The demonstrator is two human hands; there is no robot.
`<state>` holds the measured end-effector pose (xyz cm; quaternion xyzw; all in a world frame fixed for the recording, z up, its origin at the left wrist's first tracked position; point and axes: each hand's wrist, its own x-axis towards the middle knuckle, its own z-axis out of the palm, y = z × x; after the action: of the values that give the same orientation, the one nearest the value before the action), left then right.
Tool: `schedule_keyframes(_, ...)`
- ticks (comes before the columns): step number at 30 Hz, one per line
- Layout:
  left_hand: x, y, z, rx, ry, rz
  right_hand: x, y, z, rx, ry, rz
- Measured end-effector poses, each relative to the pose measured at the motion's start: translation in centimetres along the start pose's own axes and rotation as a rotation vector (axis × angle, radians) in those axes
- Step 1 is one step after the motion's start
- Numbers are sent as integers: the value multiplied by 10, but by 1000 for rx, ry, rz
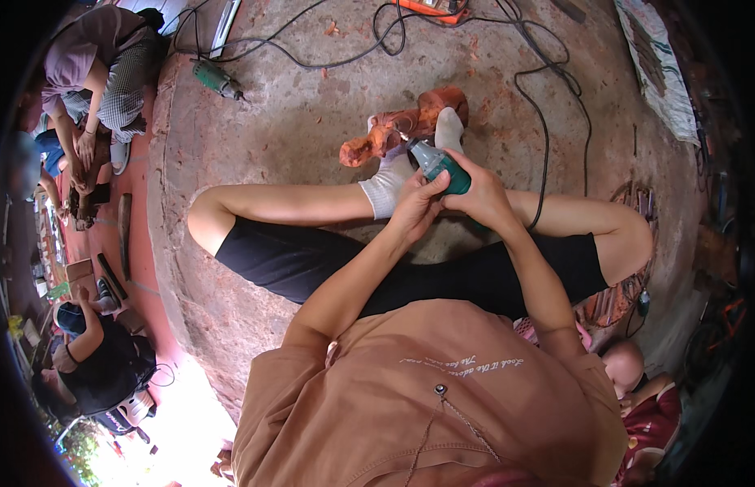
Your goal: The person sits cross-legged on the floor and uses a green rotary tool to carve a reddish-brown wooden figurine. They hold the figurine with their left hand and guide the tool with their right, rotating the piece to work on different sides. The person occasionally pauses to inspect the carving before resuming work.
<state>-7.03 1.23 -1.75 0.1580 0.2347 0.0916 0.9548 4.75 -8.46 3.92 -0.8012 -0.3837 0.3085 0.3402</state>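
Note:
A green die grinder (434, 160) with a grey nose is gripped in both hands, its thin bit pointing up and left at a reddish wood carving (384, 140). My left hand (418, 204) wraps round the near left of the grinder's body, and my right hand (483, 193) closes over its right side. The bit's tip appears to meet the carving, though contact is too small to tell. The carving lies on the floor between my feet; one white sock (391, 183) is on its near side, the other sock (449, 130) against its right part.
Another green power tool (215, 79) lies at the far left. Black cords (542, 134) loop across the concrete floor from an orange power strip (432, 8). A white sack (663, 81) lies far right, hand tools (608, 307) beside my right knee. Other people (109, 357) sit left; a child is behind right.

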Motion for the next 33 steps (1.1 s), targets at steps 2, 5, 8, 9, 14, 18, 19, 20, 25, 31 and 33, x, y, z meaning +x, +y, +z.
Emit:
schedule_keyframes(2, 3, -4, 6, 33, -3, 4, -3, 9, 0, 26, 40, 4)
schedule_keyframes(5, 6, -4, 12, 99, -29, 10, -5, 13, -3, 90, 53, 51)
schedule_keyframes(8, 8, -3, 9, 137, -20, 8, -3, 6, -6, 82, 53, 68)
schedule_keyframes(9, 8, -3, 8, 143, -9, 6, -2, 5, -6, 80, 52, 63)
schedule_keyframes(14, 10, -1, 4, 157, -14, 37, 2, 2, -5, 105, 45, 49)
schedule_keyframes(18, 10, 0, 5, 124, -7, 35, 5, 6, -5, 136, 23, 26)
schedule_keyframes(19, 9, 0, 5, 146, -7, 36, 4, 5, -5, 148, 13, 40)
schedule_keyframes(20, 8, 0, 5, 167, -7, 39, 4, 3, -4, 160, 1, 54)
schedule_keyframes(25, -23, 32, 28, 682, 181, -14, 2, 12, -3, 341, 1, 78)
schedule_keyframes(31, -49, 95, -4, 1779, 834, 1097, 2, 3, -10, 477, -8, 135)
schedule_keyframes(33, -37, 102, -29, 1588, 770, 879, 3, -1, -10, 498, -17, 121)
